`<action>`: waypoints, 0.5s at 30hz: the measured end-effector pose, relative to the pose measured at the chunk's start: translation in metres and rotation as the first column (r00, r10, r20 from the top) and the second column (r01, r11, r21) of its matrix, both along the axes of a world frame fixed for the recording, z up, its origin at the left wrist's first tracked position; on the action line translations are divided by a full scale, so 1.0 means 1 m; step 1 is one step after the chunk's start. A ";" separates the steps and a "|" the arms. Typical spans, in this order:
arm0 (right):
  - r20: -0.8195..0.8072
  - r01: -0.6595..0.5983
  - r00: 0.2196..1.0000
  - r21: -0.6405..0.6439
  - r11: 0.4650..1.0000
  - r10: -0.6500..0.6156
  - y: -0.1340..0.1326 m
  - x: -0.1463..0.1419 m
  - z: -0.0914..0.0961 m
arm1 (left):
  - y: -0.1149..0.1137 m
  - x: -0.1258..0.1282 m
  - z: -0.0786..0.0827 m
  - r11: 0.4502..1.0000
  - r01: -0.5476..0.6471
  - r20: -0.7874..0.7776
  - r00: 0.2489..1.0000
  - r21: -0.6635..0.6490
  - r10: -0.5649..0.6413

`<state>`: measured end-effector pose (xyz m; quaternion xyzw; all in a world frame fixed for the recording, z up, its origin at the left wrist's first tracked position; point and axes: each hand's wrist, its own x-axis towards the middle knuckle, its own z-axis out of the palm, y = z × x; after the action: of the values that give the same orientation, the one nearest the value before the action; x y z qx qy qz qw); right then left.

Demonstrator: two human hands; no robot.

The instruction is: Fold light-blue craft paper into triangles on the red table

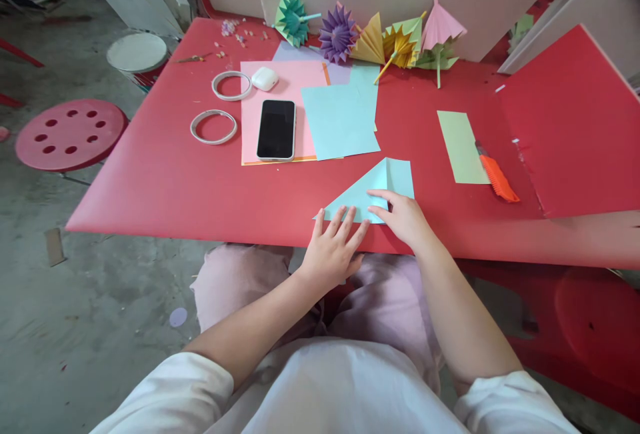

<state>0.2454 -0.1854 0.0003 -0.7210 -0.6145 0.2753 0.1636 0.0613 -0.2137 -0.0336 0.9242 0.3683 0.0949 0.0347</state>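
Note:
A light blue sheet of paper (363,195) lies at the table's front edge, its left part folded over into a triangle and a narrow strip single on the right. My left hand (334,247) rests with spread fingers on the lower left edge of the paper. Over the right side of the fold, my right hand (403,217) touches the paper with its fingers stretched out and apart. Neither hand grips anything. Behind the folded sheet is a stack of light blue paper (341,121) on pink paper (253,121).
A phone (277,130), an earbud case (265,79) and two white rings (213,127) lie left. An orange cutter (500,179) overlaps a pale green sheet (463,147) at right. Paper umbrellas (338,34) line the back. A red stool (71,134) stands left of the table.

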 end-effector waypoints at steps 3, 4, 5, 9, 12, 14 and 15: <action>-0.003 0.004 1.000 -0.010 1.000 -0.004 0.000 -0.001 0.001 | 0.000 0.000 0.000 1.000 -0.003 -0.003 1.000 -0.002 0.003; -0.003 0.006 1.000 -0.011 1.000 -0.006 0.000 -0.001 0.001 | 0.000 0.000 0.000 1.000 -0.003 -0.002 1.000 -0.002 0.003; -0.002 0.006 1.000 -0.013 1.000 -0.006 0.000 -0.001 0.001 | 0.000 0.000 0.000 1.000 -0.002 -0.002 1.000 0.000 0.002; 0.006 0.008 1.000 -0.013 1.000 -0.008 0.000 -0.001 0.002 | 0.000 0.000 0.001 1.000 0.000 -0.001 1.000 0.004 0.000; 0.008 0.011 1.000 -0.010 1.000 -0.011 0.000 -0.002 0.001 | 0.000 0.000 0.001 1.000 0.001 -0.004 1.000 0.000 -0.001; 0.008 0.013 1.000 -0.010 1.000 -0.013 0.001 -0.002 0.001 | 0.000 0.000 0.001 1.000 0.001 -0.008 1.000 -0.005 -0.001; 0.009 0.013 1.000 -0.009 1.000 -0.013 0.001 -0.002 0.000 | 0.000 0.000 0.001 1.000 0.001 -0.010 1.000 -0.006 -0.001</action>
<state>0.2436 -0.1848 0.0008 -0.7269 -0.6092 0.2740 0.1594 0.0610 -0.2137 -0.0325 0.9248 0.3681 0.0893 0.0356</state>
